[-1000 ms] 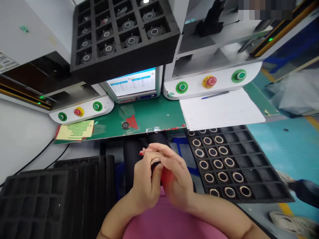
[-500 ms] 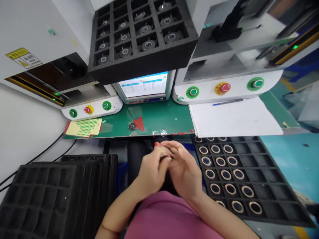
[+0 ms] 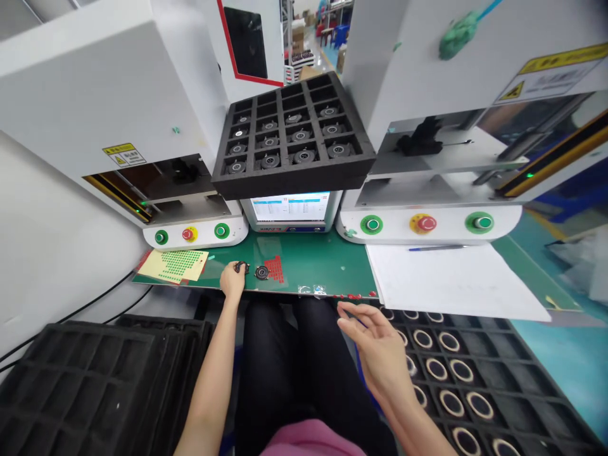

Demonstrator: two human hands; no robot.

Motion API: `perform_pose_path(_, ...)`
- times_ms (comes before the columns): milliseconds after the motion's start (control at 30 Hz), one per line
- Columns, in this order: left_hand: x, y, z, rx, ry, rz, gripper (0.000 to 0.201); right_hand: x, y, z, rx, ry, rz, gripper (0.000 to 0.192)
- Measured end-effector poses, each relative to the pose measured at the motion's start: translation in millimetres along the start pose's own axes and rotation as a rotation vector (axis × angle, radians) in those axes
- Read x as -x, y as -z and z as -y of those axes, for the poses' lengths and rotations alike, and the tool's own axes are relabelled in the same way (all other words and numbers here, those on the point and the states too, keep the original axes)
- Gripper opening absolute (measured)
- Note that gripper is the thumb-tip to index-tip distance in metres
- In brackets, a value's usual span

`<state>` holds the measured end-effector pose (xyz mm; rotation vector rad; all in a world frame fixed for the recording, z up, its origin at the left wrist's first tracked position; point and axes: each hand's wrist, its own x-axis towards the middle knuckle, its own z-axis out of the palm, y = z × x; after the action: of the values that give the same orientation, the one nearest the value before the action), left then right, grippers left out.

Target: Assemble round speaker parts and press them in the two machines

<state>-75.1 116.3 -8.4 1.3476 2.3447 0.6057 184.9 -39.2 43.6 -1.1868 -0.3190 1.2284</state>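
My left hand (image 3: 232, 282) is at the green bench's front left, its fingers closed on a round black watch case (image 3: 242, 268). Just to the right lies a second watch case (image 3: 261, 272), its round back face up, touching a patch of small red stickers (image 3: 275, 270). My right hand (image 3: 382, 348) hangs in the air in front of the bench edge, fingers stretched and thumb apart, with nothing visible in it. Beside and below it is a black foam tray (image 3: 517, 373) with ring-edged round parts (image 3: 451, 403) in several of its pockets.
A raised foam tray (image 3: 294, 177) of watch cases stands above a screen (image 3: 289, 208), between two white press machines with buttons (image 3: 426, 223). Paper sheets (image 3: 456, 278) with a pen (image 3: 439, 247) lie right. Green stickers (image 3: 180, 264) and stacked trays (image 3: 80, 386) are left.
My hands were together over my lap and have parted. The left moved forward and left to the bench, onto a watch case; the right moved right and opened. The camera view tilted up.
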Motion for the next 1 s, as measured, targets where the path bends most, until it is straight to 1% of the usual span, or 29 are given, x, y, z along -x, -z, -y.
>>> perform_pose_path(67, 2, 1.5, -1, -0.067, -0.021, -0.043, 0.030, 1, 4, -2, 0.023, -0.014, -0.002, 0.041)
perform_pose_path(167, 13, 1.1, -8, -0.131, -0.084, -0.070, 0.031, 3, 4, -3, 0.059, 0.030, -0.023, 0.040)
perform_pose_path(300, 34, -8.7, -23, -0.169, -0.207, 0.025, 0.032, 7, 0, -3, 0.108, 0.087, -0.011, 0.037)
perform_pose_path(400, 42, -17.0, -32, -0.182, -0.234, 0.066, 0.033, 9, -1, -4, 0.111, 0.092, 0.009, 0.035)
perform_pose_path(500, 42, -19.6, -35, -0.156, -0.230, 0.033, 0.024, 10, 0, -5, 0.110, 0.099, 0.031, 0.031)
perform_pose_path(600, 53, -15.4, -38, -0.072, -0.292, -0.043, 0.024, 9, 0, -5, 0.157, 0.119, 0.044, 0.029)
perform_pose_path(667, 72, -9.2, -42, 0.012, -0.385, -0.101, 0.027, 6, -3, -4, 0.221, 0.132, 0.062, 0.031)
perform_pose_path(733, 99, -0.9, -47, 0.092, -0.493, -0.142, 0.027, 4, -10, -2, 0.301, 0.145, 0.107, 0.034)
perform_pose_path(800, 130, 8.4, -53, 0.200, -0.653, -0.203, 0.025, 3, -20, 1, 0.359, 0.186, 0.175, 0.032)
perform_pose_path(867, 156, 17.2, -58, 0.359, -0.881, -0.296, 0.027, 7, -29, 4, 0.380, 0.253, 0.243, 0.023)
perform_pose_path(933, 174, 24.6, -60, 0.505, -1.074, -0.388, 0.030, 12, -36, 8, 0.361, 0.307, 0.290, 0.011)
perform_pose_path(967, 180, 28.0, -61, 0.555, -1.124, -0.406, 0.032, 15, -38, 11, 0.347, 0.327, 0.305, 0.007)
perform_pose_path(1000, 184, 31.5, -61, 0.583, -1.132, -0.395, 0.034, 17, -38, 14, 0.339, 0.349, 0.320, 0.005)
